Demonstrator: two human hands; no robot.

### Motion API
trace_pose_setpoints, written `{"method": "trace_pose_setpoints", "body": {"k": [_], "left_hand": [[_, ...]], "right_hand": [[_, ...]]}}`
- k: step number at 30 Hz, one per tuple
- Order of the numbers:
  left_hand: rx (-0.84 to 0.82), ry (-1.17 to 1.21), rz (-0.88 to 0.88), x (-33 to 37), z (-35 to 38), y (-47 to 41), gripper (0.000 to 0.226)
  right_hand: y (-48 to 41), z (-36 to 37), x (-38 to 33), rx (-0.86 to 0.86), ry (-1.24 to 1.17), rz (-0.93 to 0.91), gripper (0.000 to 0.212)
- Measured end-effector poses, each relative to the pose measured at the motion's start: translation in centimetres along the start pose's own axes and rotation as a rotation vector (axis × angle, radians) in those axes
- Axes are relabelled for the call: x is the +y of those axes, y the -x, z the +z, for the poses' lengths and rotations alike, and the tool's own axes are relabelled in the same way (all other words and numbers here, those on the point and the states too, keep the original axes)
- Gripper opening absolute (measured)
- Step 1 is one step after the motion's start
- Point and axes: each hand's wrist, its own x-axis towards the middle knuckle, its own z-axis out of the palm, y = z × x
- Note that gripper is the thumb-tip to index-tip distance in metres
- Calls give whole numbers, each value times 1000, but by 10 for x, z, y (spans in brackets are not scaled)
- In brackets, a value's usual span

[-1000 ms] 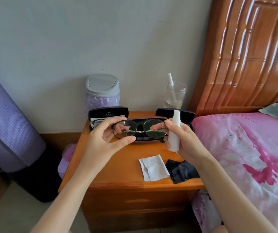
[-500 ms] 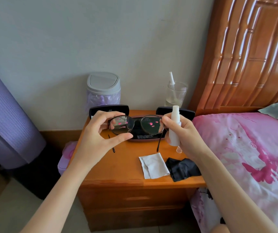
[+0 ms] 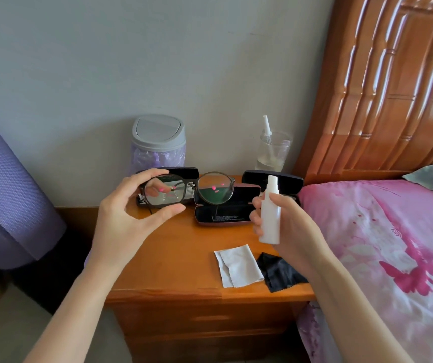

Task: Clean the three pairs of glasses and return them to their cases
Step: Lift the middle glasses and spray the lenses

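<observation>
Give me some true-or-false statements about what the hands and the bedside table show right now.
1. The left hand holds the glasses by one lens rim. True.
2. The right hand grips a cloth. False: it grips the white spray bottle; the black cloth lies on the nightstand.
3. The white cloth lies beside the black cloth. True.
4. The middle case is closed. False: it lies open.
</observation>
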Motion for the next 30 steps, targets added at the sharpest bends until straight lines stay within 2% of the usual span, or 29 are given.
{"method": "trace_pose_setpoints", "body": {"k": [3, 11, 18, 22, 26, 30], "left_hand": [[-10, -8, 4, -3, 3, 0, 54], [-41, -41, 22, -7, 8, 0, 55], [-46, -56, 26, -7, 9, 5, 56], [-32, -40, 15, -9, 10, 5, 58], [-39, -43, 26, -13, 12, 6, 60], [-45, -38, 39, -13, 14, 6, 57]], "right_hand": [[2, 1, 6, -51, -119, -19, 22], [-1, -2, 14, -135, -192, -34, 27], [6, -3, 15, -255, -388, -75, 40], [8, 0, 18, -175, -260, -95, 36], [13, 2, 21, -205, -227, -82, 41], [18, 3, 17, -171, -67, -124, 42]]}}
